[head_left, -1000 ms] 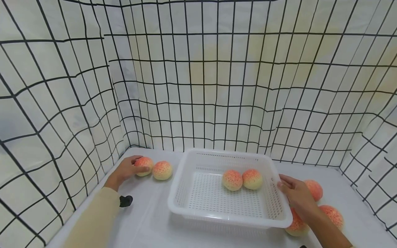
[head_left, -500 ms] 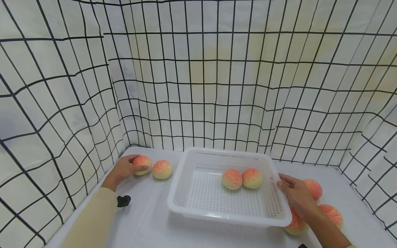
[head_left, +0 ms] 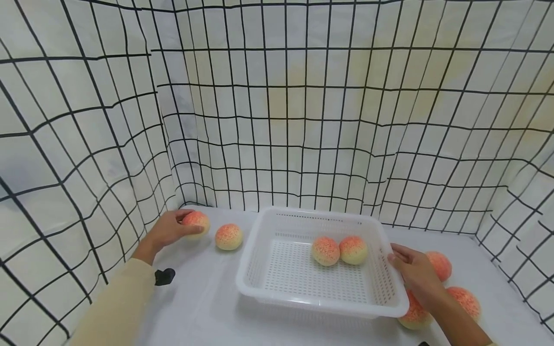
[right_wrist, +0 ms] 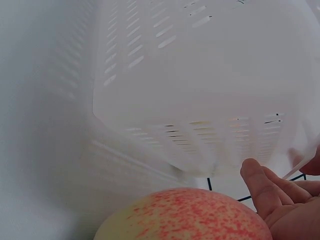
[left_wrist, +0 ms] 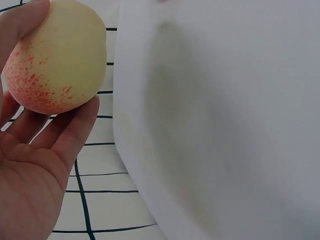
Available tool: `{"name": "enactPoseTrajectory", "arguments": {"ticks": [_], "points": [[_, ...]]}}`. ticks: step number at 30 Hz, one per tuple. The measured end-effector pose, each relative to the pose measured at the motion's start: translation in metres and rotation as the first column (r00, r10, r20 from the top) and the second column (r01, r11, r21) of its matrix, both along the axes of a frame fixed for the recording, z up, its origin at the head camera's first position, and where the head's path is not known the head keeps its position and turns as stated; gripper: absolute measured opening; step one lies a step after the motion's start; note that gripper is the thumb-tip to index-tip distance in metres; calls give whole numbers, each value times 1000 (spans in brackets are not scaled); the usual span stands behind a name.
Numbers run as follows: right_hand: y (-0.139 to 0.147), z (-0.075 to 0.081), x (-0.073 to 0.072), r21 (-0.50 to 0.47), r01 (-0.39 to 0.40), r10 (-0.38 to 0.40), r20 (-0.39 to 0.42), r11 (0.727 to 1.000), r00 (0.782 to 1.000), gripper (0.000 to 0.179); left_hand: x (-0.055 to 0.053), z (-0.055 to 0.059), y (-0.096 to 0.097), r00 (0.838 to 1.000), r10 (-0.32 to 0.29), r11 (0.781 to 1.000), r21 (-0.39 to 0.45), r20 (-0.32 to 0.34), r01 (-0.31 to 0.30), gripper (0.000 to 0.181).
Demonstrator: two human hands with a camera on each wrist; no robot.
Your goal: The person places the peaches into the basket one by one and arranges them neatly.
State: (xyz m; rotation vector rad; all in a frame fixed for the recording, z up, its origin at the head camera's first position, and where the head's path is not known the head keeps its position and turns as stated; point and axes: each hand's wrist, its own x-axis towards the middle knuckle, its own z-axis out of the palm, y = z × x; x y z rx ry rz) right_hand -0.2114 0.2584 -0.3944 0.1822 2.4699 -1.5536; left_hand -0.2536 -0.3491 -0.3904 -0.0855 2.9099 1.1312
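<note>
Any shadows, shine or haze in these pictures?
Head view: soft shine along the front rim of the basket; left wrist view: a broad, blurry shadow on the tabletop; right wrist view: the basket looks hazy, with faint slot-shaped patches beside it.

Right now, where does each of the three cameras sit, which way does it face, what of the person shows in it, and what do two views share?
Head: worn on the head, facing forward and down at the white basket; left hand, right hand, left forearm and right forearm show.
Left wrist: worn there, facing the held peach; the left hand shows.
Right wrist: worn there, facing the basket's outside, another peach below; part of the right hand shows.
Shared: head and left wrist both show the held peach.
</note>
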Motion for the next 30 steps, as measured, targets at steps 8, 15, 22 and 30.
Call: {"name": "enactPoseTrajectory", "arguments": {"ticks": [8, 15, 22, 30], "points": [[1, -1, 0, 2, -6, 6, -10, 1000, 1000, 65, 2, 19, 4, 999, -48, 997, -59, -25, 47, 92], [1, -1, 1, -8, -9, 9, -15, 1000, 1000, 65, 4, 32, 7, 997, -68, 995, -75, -24, 66, 92], [2, -2, -1, 0, 5, -5, 1, 1000, 1000, 65, 2, 37, 18, 992, -115, 990, -85, -56, 111, 84], [3, -3, -2, -12, 6, -6, 1, 1000, 1000, 64, 0, 48, 36, 988, -143, 988, -71, -60, 138, 84]]}}
